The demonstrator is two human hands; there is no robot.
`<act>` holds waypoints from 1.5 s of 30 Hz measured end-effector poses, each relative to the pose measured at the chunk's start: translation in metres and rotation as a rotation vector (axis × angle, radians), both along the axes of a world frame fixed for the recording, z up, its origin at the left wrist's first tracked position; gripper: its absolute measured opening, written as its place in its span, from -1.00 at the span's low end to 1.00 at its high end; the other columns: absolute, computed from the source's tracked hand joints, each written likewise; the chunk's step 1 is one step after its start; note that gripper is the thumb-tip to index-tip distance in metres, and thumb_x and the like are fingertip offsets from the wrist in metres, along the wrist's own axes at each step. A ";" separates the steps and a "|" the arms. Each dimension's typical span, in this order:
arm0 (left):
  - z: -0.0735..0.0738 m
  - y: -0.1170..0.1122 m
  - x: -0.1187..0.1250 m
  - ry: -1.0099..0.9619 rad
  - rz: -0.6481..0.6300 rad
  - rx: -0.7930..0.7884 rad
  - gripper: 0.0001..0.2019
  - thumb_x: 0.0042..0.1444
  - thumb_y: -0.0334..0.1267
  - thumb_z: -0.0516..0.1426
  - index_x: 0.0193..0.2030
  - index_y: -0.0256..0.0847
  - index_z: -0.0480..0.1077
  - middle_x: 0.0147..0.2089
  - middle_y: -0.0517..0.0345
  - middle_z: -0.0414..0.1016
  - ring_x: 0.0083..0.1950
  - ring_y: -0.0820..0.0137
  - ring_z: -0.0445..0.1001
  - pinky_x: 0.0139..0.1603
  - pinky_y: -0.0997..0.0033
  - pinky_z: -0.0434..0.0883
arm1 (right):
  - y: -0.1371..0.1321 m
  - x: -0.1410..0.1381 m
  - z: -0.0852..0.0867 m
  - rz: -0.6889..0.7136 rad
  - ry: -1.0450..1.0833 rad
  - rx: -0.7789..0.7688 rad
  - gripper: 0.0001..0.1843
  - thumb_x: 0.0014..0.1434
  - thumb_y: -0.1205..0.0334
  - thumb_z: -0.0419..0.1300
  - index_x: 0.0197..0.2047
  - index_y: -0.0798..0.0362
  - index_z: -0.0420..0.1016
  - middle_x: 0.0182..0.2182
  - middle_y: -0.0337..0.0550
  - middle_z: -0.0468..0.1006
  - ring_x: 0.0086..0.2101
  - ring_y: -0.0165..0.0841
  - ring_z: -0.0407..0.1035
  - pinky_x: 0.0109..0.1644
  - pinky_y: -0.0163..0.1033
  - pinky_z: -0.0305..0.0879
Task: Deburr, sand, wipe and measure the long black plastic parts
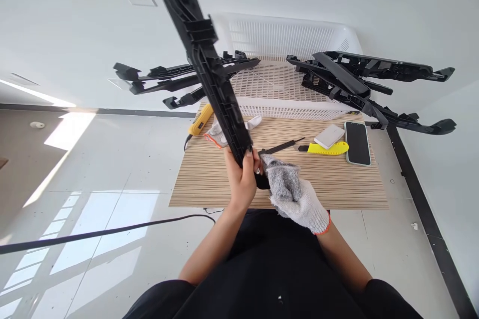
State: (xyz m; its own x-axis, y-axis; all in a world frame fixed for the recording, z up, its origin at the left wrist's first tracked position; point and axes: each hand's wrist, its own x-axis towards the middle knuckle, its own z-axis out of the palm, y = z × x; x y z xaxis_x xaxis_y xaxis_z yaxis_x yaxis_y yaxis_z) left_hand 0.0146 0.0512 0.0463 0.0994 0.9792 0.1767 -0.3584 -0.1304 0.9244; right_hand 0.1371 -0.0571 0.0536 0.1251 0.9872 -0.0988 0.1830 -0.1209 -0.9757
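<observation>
1. Left hand (242, 177) grips the black plastic trim strip (222, 99) by its near end; gloved right hand (305, 205) clutches grey cloth (281, 179).
2. Strip slants far-left above the surface (344, 187); firm grip should steady wiping.

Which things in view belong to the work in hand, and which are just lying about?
In hand:
- long black part, in the left hand
- gray cloth, in the gloved right hand
- probably also the similar black parts on the white basket

Apparently lying about:
- phone
- small white object
- yellow cutter
- slim black tool
- corded yellow tool
</observation>
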 end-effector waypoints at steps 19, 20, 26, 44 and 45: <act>-0.021 -0.024 0.004 -0.239 -0.136 -0.164 -0.62 0.30 0.10 0.10 0.11 -0.04 0.40 0.18 0.08 0.55 0.20 0.21 0.55 0.35 0.06 0.34 | 0.011 -0.007 0.001 0.098 -0.132 0.148 -0.40 0.20 0.11 0.31 0.31 -0.12 0.42 0.23 -0.15 0.50 0.23 -0.10 0.38 0.33 -0.04 0.30; -0.020 -0.024 0.004 -0.240 -0.128 -0.171 -0.63 0.30 0.10 0.11 0.10 -0.03 0.40 0.18 0.09 0.55 0.20 0.21 0.55 0.34 0.06 0.34 | 0.011 -0.007 -0.002 0.093 -0.120 0.139 -0.38 0.19 0.09 0.31 0.32 -0.13 0.41 0.23 -0.15 0.50 0.22 -0.10 0.39 0.32 -0.02 0.32; -0.018 -0.021 0.001 -0.143 -0.099 -0.106 -0.66 0.37 0.08 0.03 0.05 -0.09 0.39 0.10 0.05 0.59 0.20 0.21 0.54 0.29 0.09 0.39 | 0.009 -0.011 -0.025 0.067 0.116 -0.054 -0.43 0.18 -0.01 0.31 0.23 -0.04 0.47 -0.12 -0.14 0.69 -0.10 -0.13 0.60 0.01 -0.04 0.56; -0.004 0.007 -0.009 0.079 -0.222 -0.011 -0.75 0.40 0.03 0.00 -0.12 -0.10 0.22 -0.32 0.20 0.49 -0.40 0.47 0.42 -0.36 0.42 0.40 | 0.017 -0.002 -0.004 0.111 -0.281 0.242 -0.57 0.25 0.08 0.28 0.19 -0.13 0.51 0.10 -0.14 0.60 0.09 -0.16 0.50 0.24 -0.06 0.42; -0.004 0.007 -0.009 0.068 -0.231 -0.032 -0.76 0.40 0.03 0.00 -0.12 -0.10 0.21 -0.31 0.21 0.49 -0.40 0.48 0.42 -0.37 0.43 0.39 | 0.017 -0.004 -0.005 0.130 -0.278 0.227 -0.53 0.22 0.06 0.31 0.20 -0.11 0.50 0.10 -0.11 0.60 0.10 -0.13 0.50 0.22 -0.04 0.44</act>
State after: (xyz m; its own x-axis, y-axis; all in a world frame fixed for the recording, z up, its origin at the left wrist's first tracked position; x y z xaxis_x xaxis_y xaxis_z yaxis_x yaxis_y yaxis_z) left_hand 0.0057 0.0578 0.0428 0.3320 0.9341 0.1315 -0.3120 -0.0228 0.9498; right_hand 0.1336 -0.0400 0.0483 -0.0109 0.9894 0.1446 0.4444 0.1343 -0.8857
